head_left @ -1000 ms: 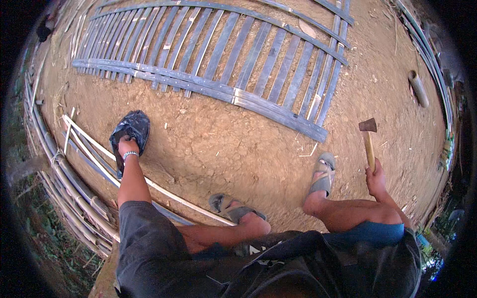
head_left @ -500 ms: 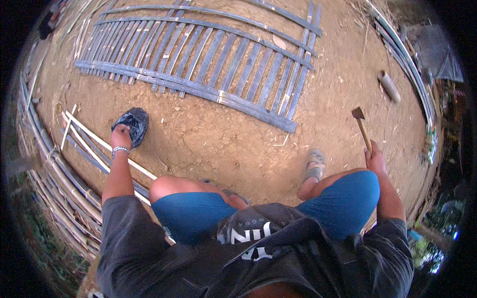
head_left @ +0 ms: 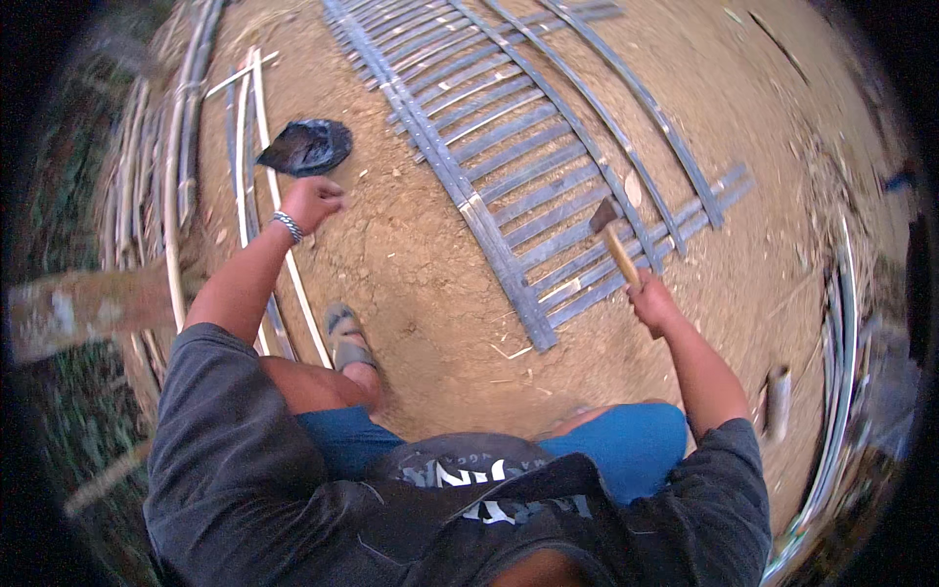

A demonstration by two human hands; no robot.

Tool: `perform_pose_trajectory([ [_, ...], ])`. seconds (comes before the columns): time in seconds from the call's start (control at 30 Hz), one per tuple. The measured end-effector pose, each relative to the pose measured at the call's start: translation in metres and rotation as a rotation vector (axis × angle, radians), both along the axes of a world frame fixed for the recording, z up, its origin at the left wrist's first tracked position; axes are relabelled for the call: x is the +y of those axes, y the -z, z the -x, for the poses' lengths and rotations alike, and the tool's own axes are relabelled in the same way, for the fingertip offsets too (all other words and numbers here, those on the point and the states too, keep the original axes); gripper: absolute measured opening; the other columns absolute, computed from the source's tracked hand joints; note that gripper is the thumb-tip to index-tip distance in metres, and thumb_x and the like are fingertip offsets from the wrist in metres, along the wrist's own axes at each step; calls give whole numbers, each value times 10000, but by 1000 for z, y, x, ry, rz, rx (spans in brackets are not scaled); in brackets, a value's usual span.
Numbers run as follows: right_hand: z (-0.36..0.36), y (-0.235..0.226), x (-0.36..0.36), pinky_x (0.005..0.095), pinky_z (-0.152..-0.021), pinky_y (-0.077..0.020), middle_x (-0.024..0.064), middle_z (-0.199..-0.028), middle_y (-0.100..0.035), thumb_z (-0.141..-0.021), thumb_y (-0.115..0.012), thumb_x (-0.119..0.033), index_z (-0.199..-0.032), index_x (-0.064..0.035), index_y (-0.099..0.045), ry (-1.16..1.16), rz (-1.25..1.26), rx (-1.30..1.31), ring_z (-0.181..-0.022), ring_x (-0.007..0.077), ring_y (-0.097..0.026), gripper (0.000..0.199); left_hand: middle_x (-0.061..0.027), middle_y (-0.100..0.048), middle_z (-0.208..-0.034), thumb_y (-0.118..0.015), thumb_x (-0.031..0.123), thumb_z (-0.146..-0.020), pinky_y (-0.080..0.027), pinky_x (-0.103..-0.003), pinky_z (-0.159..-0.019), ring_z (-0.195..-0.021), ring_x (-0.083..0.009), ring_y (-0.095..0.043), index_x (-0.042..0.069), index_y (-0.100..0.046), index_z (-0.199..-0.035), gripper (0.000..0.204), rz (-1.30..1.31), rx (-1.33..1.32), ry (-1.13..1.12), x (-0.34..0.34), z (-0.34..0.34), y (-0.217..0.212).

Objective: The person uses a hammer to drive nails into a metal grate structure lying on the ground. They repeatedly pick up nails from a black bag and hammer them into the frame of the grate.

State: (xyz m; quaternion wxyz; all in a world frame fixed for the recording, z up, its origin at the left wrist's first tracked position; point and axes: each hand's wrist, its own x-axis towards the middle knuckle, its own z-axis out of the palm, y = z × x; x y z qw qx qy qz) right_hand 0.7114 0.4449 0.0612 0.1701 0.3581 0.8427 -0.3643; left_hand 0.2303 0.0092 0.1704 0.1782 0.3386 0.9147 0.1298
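Observation:
Wrapped round the wooden handle of a small hatchet (head_left: 620, 251) is my right hand (head_left: 653, 301); the dark, flared metal head points away from me over the near right end of a slatted bamboo panel (head_left: 533, 161). My left hand (head_left: 315, 203), with a braided bracelet at the wrist, is closed with fingertips pressed together. Whatever it may hold is too small to make out. Just beyond that hand lies a crumpled black plastic bag (head_left: 328, 145) on the ground, its mouth open and apart from my fingers.
Pale bamboo strips (head_left: 256, 147) lie left of the bag, with long poles (head_left: 186, 127) stacked farther left. A short bamboo tube (head_left: 778, 403) and more poles (head_left: 836, 362) are at the right. My sandalled left foot (head_left: 348, 338) stands on bare earth.
My left hand has come out of the black bag and away from it. The hatchet has moved over the panel's end. The view has turned, and my body has shifted toward the panel.

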Motion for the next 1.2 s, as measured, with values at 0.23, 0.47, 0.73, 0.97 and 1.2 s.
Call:
perform_pose_trajectory([
  [0.23,-39,71,33,406,-639,-488,147,-851,-623,-988,-603,-230,-1221,-42,-540,-181,115,27,-721,282,-586,306,-124,-767,-963,-776,130,-858,-565,-334,-770,-821,-189,-729,32,-772,-1006,177,-19,-328,-202,4,-158,-55],
  [0.47,-45,54,-6,346,-478,-497,63,-739,-596,-1009,-587,-219,-1203,-51,-510,70,362,47,-546,166,-567,268,-113,-747,-845,-772,169,-886,-555,-319,-730,-767,-160,-699,23,-771,-1011,192,-234,-373,-248,4,-220,-48],
  [0.73,6,36,-18,323,-499,-497,54,-763,-601,-998,-623,-273,-1268,-47,-517,116,483,33,-606,155,-583,368,-64,-765,-877,-727,127,-906,-565,-297,-715,-804,-144,-725,3,-752,-1043,186,-686,-530,-584,98,-207,144],
  [0.97,49,56,-79,283,-489,-462,24,-744,-573,-991,-635,-202,-1191,-28,-508,249,554,245,-574,111,-553,294,-83,-762,-869,-778,196,-852,-549,-331,-750,-789,-184,-714,43,-784,-957,187,-730,-260,-805,176,-207,234],
  [1.2,35,78,-145,281,-514,-474,29,-780,-570,-983,-640,-162,-1307,-24,-464,356,668,353,-591,109,-555,394,-92,-685,-976,-766,166,-804,-460,-431,-933,-997,-309,-595,73,-748,-876,119,-670,246,-584,187,-215,271],
])
